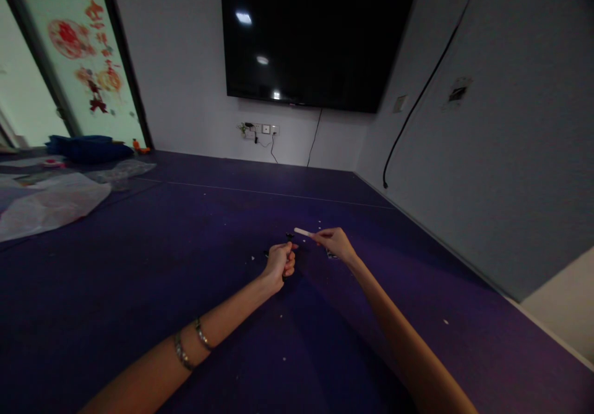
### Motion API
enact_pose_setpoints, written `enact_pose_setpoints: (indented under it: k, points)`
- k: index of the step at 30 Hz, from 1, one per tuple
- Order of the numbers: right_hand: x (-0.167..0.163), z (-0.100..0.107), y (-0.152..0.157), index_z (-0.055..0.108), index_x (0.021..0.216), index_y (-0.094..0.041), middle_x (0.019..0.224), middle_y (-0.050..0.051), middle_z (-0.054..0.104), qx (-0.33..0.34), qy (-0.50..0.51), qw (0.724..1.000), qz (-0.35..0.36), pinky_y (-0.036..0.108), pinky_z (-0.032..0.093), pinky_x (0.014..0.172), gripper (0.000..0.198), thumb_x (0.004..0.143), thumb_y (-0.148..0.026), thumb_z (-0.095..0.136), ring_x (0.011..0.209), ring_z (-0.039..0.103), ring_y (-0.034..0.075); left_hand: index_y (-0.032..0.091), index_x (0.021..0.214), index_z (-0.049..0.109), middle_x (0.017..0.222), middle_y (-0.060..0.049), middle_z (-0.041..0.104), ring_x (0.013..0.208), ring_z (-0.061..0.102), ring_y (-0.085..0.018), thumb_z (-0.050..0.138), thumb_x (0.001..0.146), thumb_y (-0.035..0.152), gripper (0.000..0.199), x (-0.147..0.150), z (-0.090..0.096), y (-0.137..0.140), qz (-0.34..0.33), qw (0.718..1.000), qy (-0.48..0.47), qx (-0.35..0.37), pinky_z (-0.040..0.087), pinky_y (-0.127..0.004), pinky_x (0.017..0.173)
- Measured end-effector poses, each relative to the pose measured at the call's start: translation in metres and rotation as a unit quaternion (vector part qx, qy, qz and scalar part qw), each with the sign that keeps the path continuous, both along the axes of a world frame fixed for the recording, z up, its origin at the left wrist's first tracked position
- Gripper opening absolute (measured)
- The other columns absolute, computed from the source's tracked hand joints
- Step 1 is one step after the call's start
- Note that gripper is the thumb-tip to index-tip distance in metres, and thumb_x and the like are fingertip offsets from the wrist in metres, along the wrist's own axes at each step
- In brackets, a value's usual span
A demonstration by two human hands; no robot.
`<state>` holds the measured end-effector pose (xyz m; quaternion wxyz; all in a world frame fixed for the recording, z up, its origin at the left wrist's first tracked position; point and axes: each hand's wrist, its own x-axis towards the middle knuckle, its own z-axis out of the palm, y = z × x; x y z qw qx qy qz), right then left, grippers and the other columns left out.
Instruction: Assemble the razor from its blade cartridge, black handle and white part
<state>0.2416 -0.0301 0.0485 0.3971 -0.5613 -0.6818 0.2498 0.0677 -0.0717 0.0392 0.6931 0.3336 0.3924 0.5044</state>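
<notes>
In the head view, my right hand [336,242] pinches one end of a pale, flat stick with a rounded tip [302,232], which looks like a craft stick. The stick points left, just above and beyond my left fist. My left hand [280,260] is closed, thumb on top. A small dark piece [290,235] shows just past its thumb; whether the fist grips it cannot be made out. Another small dark object [331,255] lies under my right hand, partly hidden. Small white scraps [253,258] are scattered around both hands.
The surface is a wide purple floor or mat [208,228] with a thin seam. Clear plastic sheeting [60,200] and a dark blue bundle [90,148] lie at the left. A television [315,36] hangs on the far wall above sockets [266,129]; a black cable [420,95] hangs at the right.
</notes>
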Motion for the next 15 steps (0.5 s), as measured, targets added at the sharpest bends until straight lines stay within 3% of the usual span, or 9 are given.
enact_pose_setpoints:
  k: [4,9,15]
  points:
    - [0.0006,-0.0002,0.0001,0.072,0.071,-0.014,0.056,0.003,0.062,-0.008,0.014,0.999,0.044,0.022,0.032,0.045,0.037,0.067,-0.048,0.060,0.047,0.048,0.010,0.012,0.079,0.049,0.046,0.008,0.035,0.029,0.020,-0.001,0.042,0.085,0.024,0.015,0.0001,-0.0001,-0.0011,-0.002,1.000,0.004,0.006,0.010,-0.017,0.032]
    - [-0.0002,0.0020,-0.0006,0.072,0.069,-0.013,0.057,0.004,0.063,0.023,0.019,0.999,0.026,0.022,0.034,0.048,0.032,0.068,-0.043,0.061,0.050,0.051,0.011,0.012,0.079,0.050,0.046,0.009,0.035,0.029,0.021,-0.001,0.046,0.083,0.028,0.016,-0.0003,-0.0027,0.0006,-0.005,1.000,0.011,0.007,0.010,-0.017,0.033]
    - [-0.0030,0.0037,-0.0040,0.071,0.071,-0.014,0.058,0.003,0.063,0.017,0.003,0.998,0.055,0.023,0.034,0.049,0.031,0.070,-0.042,0.059,0.051,0.051,0.012,0.013,0.079,0.048,0.046,0.009,0.034,0.029,0.021,-0.001,0.048,0.082,0.028,0.015,0.0010,-0.0033,0.0000,-0.002,1.000,0.015,0.003,0.010,-0.017,0.032]
